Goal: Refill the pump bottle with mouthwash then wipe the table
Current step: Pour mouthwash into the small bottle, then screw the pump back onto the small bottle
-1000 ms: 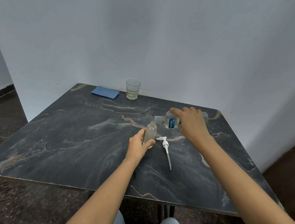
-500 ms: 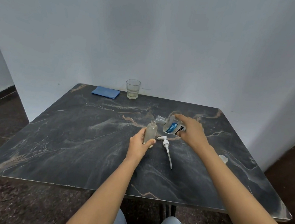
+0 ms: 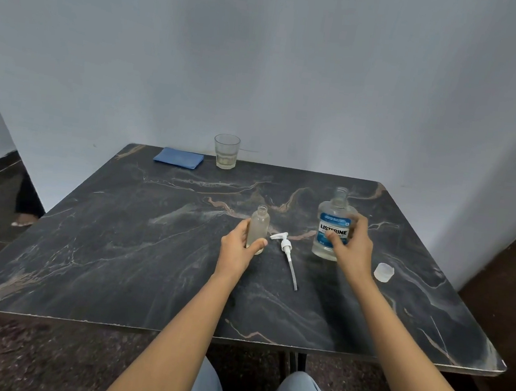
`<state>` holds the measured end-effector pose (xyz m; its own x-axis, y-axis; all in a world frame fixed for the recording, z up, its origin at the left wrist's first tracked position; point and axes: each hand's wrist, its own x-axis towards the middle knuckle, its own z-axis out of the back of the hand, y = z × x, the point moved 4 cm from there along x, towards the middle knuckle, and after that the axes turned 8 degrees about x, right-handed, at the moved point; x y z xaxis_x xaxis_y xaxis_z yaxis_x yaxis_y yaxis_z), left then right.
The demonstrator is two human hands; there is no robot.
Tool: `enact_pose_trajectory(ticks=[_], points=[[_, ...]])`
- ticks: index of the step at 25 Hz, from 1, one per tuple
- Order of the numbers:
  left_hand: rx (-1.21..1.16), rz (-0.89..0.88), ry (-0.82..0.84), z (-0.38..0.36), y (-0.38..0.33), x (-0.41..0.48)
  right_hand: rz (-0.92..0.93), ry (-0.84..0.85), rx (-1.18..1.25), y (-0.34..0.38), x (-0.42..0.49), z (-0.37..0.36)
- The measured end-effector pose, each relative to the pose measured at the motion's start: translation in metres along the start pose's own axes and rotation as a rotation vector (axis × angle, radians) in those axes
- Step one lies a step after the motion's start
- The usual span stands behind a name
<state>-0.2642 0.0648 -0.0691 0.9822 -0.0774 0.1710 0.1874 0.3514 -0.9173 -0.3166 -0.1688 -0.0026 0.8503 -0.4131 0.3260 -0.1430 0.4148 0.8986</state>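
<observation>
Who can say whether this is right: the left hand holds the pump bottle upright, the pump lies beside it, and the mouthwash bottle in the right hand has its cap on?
No: the mouthwash bottle in the right hand is uncapped; its cap lies on the table. The head view shows this. The left hand holds the pump bottle upright, the pump beside it.

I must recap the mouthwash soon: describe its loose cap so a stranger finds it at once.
On the dark table, look right, past the right hand holding the mouthwash bottle. The cap lies there: short, round, cloudy white, unlike the long-tubed pump nearer the middle.
</observation>
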Motion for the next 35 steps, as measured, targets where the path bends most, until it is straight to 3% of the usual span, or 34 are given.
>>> enact_pose_trajectory(ticks=[10,15,17,19,22,24,28,31,35], points=[[-0.005,0.003,0.003,-0.001,0.002,0.0,-0.068,-0.015,0.021,-0.022,-0.007,0.006],[-0.009,-0.002,0.002,-0.001,0.004,0.001,0.008,-0.227,-0.21,-0.001,-0.046,-0.009],[-0.006,-0.002,0.001,-0.001,0.005,0.002,0.157,-0.303,-0.249,0.016,-0.066,-0.024],[-0.01,-0.014,-0.001,0.0,0.004,0.001,0.292,-0.111,-0.284,0.023,-0.07,-0.05],[0.001,-0.027,0.0,0.0,0.004,0.001,0.13,0.238,-0.409,0.012,-0.049,-0.084],[0.015,-0.035,-0.007,0.0,0.004,0.001,0.023,0.342,-0.524,0.004,-0.034,-0.096],[0.012,-0.027,0.0,-0.002,0.008,0.003,-0.008,0.419,-0.641,-0.001,-0.015,-0.104],[0.011,-0.017,0.002,-0.002,0.008,0.003,0.029,0.285,-0.421,0.018,-0.003,-0.089],[-0.004,-0.01,-0.001,-0.001,0.008,0.004,0.097,0.029,0.209,0.088,0.019,-0.054]])
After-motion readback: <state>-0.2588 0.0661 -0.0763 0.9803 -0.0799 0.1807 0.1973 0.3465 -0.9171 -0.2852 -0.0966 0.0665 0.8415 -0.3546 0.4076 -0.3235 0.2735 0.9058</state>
